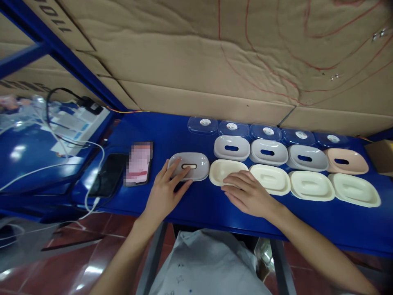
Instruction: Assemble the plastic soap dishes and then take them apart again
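My left hand [166, 188] grips a grey oval soap dish [201, 164] on the blue table, with its fingers spread over the left end and thumb at the near edge. A cream piece shows through the dish's slot. My right hand [248, 193] is open, fingers loosely bent, over the near right side of a cream oval tray [217, 170]; whether it touches is unclear. Further right lie more cream trays [270, 179]. Behind them stand grey slotted dishes [231, 155] and a peach slotted dish [353, 162].
Along the back lie several clear lids [202, 125] with round stickers, before a cardboard wall [184, 69]. Left of my hands are a lit phone [138, 164], a dark phone [107, 176] and a white cable [95, 203]. A power strip [89, 123] sits further left. The blue table's [196, 209] front edge is near me.
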### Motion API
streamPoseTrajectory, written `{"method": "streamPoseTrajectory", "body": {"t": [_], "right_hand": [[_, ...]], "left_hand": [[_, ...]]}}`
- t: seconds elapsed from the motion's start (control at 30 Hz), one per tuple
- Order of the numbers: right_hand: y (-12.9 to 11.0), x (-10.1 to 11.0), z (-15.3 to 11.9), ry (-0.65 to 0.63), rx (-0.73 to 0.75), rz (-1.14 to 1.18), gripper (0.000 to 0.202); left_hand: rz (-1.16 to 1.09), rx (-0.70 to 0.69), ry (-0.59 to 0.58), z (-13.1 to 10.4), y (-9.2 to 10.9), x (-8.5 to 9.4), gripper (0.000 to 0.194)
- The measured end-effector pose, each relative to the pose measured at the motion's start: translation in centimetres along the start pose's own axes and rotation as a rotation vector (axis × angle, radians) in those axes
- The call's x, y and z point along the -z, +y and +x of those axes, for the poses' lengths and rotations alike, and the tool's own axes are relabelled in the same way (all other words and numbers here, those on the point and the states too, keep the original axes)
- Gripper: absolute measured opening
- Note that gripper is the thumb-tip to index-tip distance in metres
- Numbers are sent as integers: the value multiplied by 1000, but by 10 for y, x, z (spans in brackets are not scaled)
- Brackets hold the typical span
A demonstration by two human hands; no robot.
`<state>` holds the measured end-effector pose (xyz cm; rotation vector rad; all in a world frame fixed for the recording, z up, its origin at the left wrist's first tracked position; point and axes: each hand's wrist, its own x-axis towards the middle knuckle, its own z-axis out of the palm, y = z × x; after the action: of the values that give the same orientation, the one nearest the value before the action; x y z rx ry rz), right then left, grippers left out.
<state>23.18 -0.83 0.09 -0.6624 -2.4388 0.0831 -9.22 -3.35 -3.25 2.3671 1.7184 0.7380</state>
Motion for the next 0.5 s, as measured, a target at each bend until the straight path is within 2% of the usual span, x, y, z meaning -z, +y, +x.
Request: {"method": "streamPoseTrajectory", "body": {"t": [0.1, 0.3, 0.43, 0.5], "right_hand": [[2, -2, -1, -16, -3, -15, 12], [4, -3, -2, -43, -18, -20, 14], [4, -4, -3, -48, -17, -21, 14], [4, -4, -3, -55, -15, -18, 14]], "left_hand": [[59, 8, -17, 1, 0, 4, 44], [120, 41, 46, 14, 6, 19, 52], [155, 11, -10, 25, 16, 11, 69], [171, -5, -42, 30, 19, 3, 70]]}}
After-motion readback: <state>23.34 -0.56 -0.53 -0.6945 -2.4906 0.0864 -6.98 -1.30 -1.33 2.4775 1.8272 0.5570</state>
